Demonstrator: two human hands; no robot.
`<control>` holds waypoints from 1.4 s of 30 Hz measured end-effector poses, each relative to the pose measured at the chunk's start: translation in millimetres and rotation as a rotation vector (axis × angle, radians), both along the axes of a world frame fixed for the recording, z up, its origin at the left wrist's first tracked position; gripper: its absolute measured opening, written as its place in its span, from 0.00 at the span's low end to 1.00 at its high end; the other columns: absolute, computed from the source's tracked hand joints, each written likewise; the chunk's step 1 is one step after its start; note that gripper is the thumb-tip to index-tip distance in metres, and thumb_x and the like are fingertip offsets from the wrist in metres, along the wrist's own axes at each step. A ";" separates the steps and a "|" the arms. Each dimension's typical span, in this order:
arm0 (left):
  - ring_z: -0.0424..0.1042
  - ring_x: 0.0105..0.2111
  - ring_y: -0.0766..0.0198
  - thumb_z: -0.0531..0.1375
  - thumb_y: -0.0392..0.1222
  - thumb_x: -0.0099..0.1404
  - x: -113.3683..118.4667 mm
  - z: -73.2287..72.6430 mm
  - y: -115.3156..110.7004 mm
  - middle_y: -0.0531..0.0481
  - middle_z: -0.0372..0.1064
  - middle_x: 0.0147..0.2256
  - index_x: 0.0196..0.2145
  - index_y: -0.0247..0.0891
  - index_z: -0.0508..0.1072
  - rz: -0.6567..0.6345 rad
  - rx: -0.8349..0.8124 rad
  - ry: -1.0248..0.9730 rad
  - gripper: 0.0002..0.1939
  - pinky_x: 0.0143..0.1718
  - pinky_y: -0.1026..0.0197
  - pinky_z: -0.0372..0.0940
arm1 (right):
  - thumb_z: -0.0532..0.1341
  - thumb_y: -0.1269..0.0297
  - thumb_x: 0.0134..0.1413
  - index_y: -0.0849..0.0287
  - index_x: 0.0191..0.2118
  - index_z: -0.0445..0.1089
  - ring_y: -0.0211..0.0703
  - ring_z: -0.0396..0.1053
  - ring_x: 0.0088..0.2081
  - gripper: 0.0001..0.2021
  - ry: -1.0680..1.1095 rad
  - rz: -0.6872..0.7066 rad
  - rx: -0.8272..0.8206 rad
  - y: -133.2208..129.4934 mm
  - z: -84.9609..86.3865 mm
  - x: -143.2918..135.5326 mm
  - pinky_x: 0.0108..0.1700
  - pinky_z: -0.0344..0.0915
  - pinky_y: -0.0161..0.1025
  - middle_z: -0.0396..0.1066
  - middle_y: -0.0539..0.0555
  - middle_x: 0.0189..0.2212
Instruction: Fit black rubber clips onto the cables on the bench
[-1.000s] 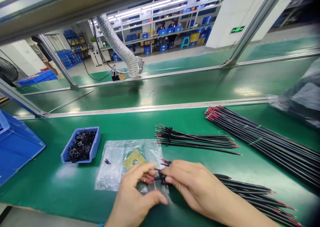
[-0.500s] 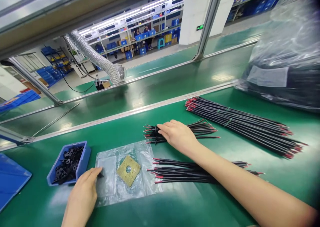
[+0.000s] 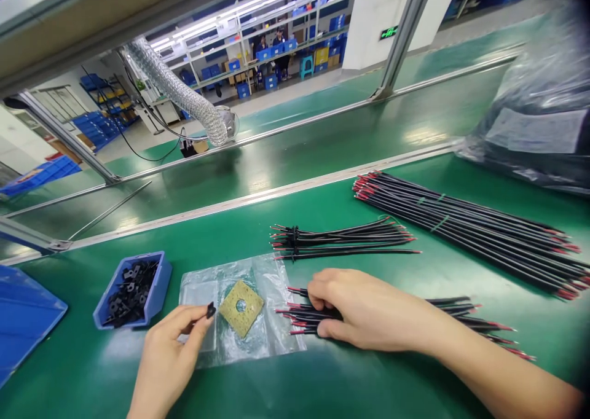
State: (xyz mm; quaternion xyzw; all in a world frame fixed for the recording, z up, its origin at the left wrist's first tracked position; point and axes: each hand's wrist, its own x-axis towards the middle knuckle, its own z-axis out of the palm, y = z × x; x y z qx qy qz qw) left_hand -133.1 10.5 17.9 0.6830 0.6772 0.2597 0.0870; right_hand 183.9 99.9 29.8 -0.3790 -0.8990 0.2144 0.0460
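My left hand [image 3: 177, 345] pinches a small black plastic part [image 3: 211, 310] between thumb and fingertips, over a clear plastic bag [image 3: 198, 293]. On that bag lies a yellowish square pad [image 3: 249, 302] with a round hole. My right hand [image 3: 354, 308] reaches down onto the near pile of black cables [image 3: 447, 304] with red tips, its fingers curled round some of them; how many is hidden. Behind it lies a row of black cables [image 3: 345, 239] with black parts [image 3: 295, 241] near their left ends. A blue bin [image 3: 163, 287] of similar small black parts stands left of the bag.
A larger tied cable bundle [image 3: 474, 234] lies at the right, in front of a big plastic-wrapped package [image 3: 525, 155]. A blue tray [image 3: 27, 321] sits at the far left. A metal rail [image 3: 258, 199] crosses behind the green table.
My right hand has left the back row of cables and moved nearer, onto the front pile. My left hand has shifted right with the black part, which now shows at its fingertips.
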 end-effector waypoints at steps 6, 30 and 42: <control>0.78 0.33 0.62 0.58 0.35 0.66 52.1 8.3 -0.7 0.47 0.78 0.34 0.38 0.39 0.78 -0.285 0.070 -0.032 0.08 0.35 0.64 0.73 | 0.65 0.67 0.54 0.57 0.41 0.69 0.42 0.68 0.33 0.09 0.230 0.042 -0.049 -16.4 -1.3 -15.9 0.33 0.61 0.36 0.70 0.51 0.34; 0.74 0.33 0.60 0.57 0.32 0.67 55.0 -15.9 21.2 0.46 0.74 0.36 0.34 0.37 0.73 -0.306 0.328 0.358 0.05 0.35 0.59 0.70 | 0.55 0.71 0.60 0.58 0.33 0.64 0.45 0.70 0.29 0.05 -0.097 0.047 0.131 -13.4 -3.4 -7.9 0.30 0.57 0.40 0.71 0.52 0.29; 0.69 0.29 0.57 0.56 0.31 0.66 64.8 -15.0 26.5 0.48 0.72 0.30 0.27 0.36 0.70 -0.437 0.232 0.540 0.10 0.30 0.55 0.65 | 0.51 0.67 0.64 0.55 0.33 0.59 0.40 0.65 0.24 0.07 0.179 -0.059 0.057 -14.0 -2.7 -6.2 0.27 0.53 0.38 0.67 0.48 0.27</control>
